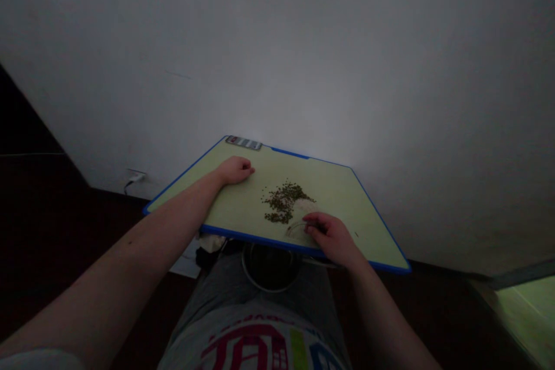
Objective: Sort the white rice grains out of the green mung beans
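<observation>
A board with a pale top and blue edge (364,217) lies in front of me. Loose dark green beans (284,199) are scattered over its middle, beside a small pale heap (304,206) that looks like grains. My right hand (332,237) pinches the rim of a clear, curved-edged dish (297,230) near the board's front edge, just below the pale heap. Resting left of the beans, my left hand (236,170) is curled closed; whatever its fingers may hold is hidden.
A round metal-rimmed pot (271,269) sits between my legs, under the board's front edge. At the board's far left corner lies a flat grey panel (243,143). The wall (303,69) rises right behind the board, with a plugged-in outlet (136,176) low on the left.
</observation>
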`<state>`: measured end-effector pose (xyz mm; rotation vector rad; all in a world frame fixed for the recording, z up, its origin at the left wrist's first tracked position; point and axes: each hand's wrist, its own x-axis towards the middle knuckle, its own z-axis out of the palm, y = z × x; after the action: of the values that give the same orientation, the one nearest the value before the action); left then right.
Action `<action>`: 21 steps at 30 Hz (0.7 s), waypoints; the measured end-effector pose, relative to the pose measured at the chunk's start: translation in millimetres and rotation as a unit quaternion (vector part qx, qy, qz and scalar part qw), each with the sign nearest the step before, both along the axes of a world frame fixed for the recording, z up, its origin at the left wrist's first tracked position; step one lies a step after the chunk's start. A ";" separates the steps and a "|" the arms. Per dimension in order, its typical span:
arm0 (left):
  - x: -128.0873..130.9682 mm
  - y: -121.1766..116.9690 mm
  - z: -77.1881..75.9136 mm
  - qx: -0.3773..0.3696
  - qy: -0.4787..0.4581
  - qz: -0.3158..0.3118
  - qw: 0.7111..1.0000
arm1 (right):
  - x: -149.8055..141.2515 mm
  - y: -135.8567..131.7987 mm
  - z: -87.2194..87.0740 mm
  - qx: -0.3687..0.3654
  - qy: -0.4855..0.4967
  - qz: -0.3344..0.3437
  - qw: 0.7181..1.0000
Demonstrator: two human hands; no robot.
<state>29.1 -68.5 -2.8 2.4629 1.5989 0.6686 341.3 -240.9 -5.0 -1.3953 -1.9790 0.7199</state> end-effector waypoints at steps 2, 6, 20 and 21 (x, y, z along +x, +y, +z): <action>0.0 0.0 -0.1 0.001 -0.001 -0.001 1.000 | 6.8 3.3 -2.4 0.010 -0.007 -0.026 1.000; 0.0 0.8 -0.8 0.005 -0.002 0.000 1.000 | 13.6 8.8 -5.0 0.028 -0.022 -0.064 0.997; -1.1 3.8 -3.2 0.011 -0.003 -0.005 1.000 | -13.5 2.4 7.1 0.040 -0.065 -0.015 0.997; -1.0 3.6 -3.1 0.012 -0.003 -0.005 1.000 | -13.1 1.2 7.4 0.035 -0.065 -0.014 0.997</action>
<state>28.2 -64.9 -5.8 2.4809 1.5857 0.6974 328.2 -239.7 2.4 -1.4562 -2.0590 0.5546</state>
